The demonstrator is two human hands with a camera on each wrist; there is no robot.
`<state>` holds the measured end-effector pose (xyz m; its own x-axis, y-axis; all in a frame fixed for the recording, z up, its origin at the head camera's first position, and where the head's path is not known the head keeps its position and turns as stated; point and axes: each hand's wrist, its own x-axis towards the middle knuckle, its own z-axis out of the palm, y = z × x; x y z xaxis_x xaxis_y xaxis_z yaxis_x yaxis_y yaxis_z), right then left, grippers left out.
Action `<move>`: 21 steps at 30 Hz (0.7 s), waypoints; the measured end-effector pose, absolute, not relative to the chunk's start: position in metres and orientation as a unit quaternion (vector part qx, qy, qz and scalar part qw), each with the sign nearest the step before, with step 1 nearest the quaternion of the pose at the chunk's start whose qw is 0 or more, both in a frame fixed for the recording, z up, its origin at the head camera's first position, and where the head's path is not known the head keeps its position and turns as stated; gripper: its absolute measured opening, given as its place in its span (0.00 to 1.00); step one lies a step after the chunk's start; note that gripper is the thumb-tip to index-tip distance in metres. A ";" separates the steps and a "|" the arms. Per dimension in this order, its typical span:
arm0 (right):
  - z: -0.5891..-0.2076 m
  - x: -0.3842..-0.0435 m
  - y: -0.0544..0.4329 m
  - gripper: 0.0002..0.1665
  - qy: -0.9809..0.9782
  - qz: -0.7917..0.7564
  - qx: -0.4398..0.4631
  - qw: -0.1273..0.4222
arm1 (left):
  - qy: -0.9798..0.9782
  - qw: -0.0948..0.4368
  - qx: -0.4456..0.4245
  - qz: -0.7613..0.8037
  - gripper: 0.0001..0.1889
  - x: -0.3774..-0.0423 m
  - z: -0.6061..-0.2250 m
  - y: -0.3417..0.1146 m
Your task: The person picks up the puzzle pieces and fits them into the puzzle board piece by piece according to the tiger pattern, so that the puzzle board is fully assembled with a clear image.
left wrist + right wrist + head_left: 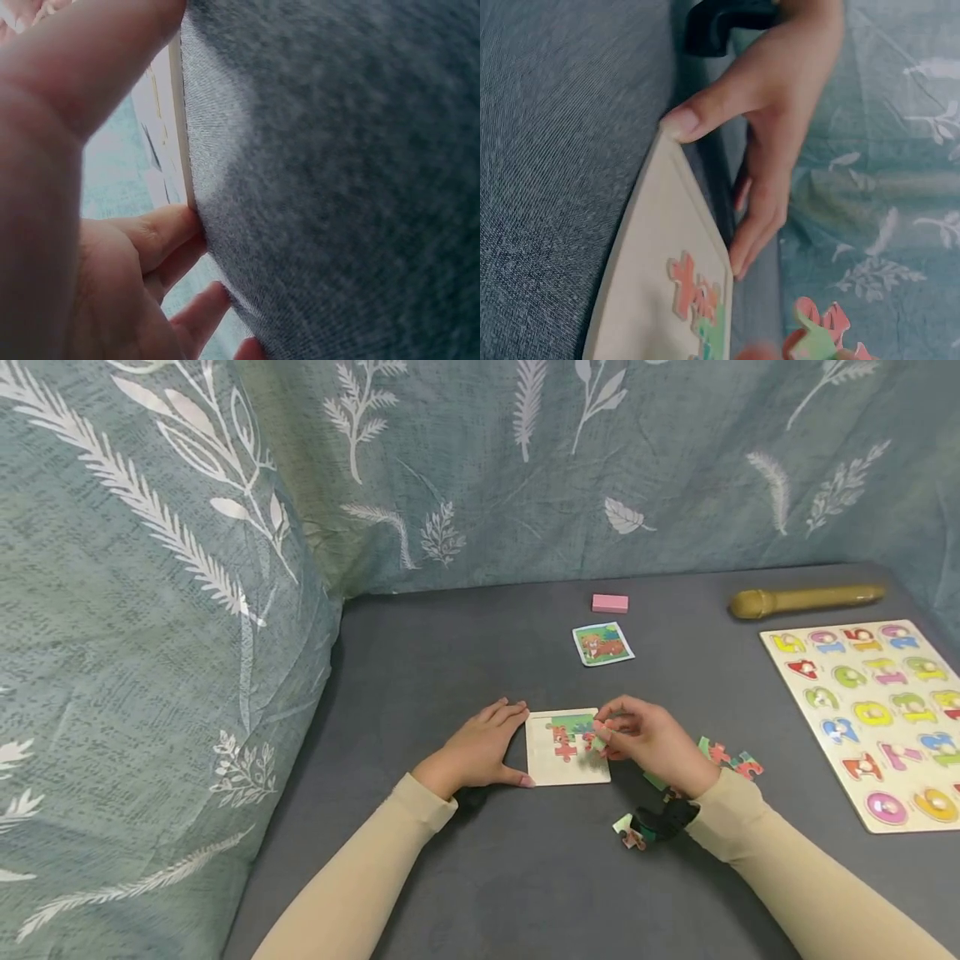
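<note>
A pale wooden puzzle board (543, 764) lies on the dark table, with several joined puzzle pieces (564, 745) in orange and green along its upper part. My left hand (483, 747) touches the board's left side, thumb at the near corner and straight fingers at the far one. Over the board's right side, my right hand (637, 731) pinches a green and red puzzle piece (821, 330) between thumb and fingertips. The piece hangs close over the right end of the joined ones. A black strap (667, 818) circles the right wrist.
Loose puzzle pieces (632, 832) lie near and beyond the right wrist, partly hidden by it. A picture card (602, 644) and a pink block (610, 603) lie behind the board. To the right are a number board (873, 722) and a brown stick (806, 601). Patterned cloth (487, 468) rises behind.
</note>
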<state>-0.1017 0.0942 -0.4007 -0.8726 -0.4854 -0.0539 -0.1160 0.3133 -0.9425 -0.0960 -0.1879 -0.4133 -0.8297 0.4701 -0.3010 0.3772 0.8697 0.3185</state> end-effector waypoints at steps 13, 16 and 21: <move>-0.415 -0.100 0.077 0.07 0.829 -0.485 -0.226 0.158 | 0.948 0.188 0.224 0.128 0.57 -0.095 -0.412 -0.187; -0.417 -0.097 0.072 0.04 0.846 -0.453 -0.244 0.139 | 0.949 0.182 0.222 0.130 0.57 -0.095 -0.412 -0.188; -0.421 -0.091 0.063 0.03 0.873 -0.401 -0.261 0.091 | 0.950 0.180 0.222 0.127 0.56 -0.096 -0.414 -0.187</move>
<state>-0.0913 0.0630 -0.4213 -0.8469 -0.5295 0.0501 -0.3830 0.5418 -0.7481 -0.0957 -0.1873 -0.4142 -0.8364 0.4673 -0.2864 0.3758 0.8693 0.3210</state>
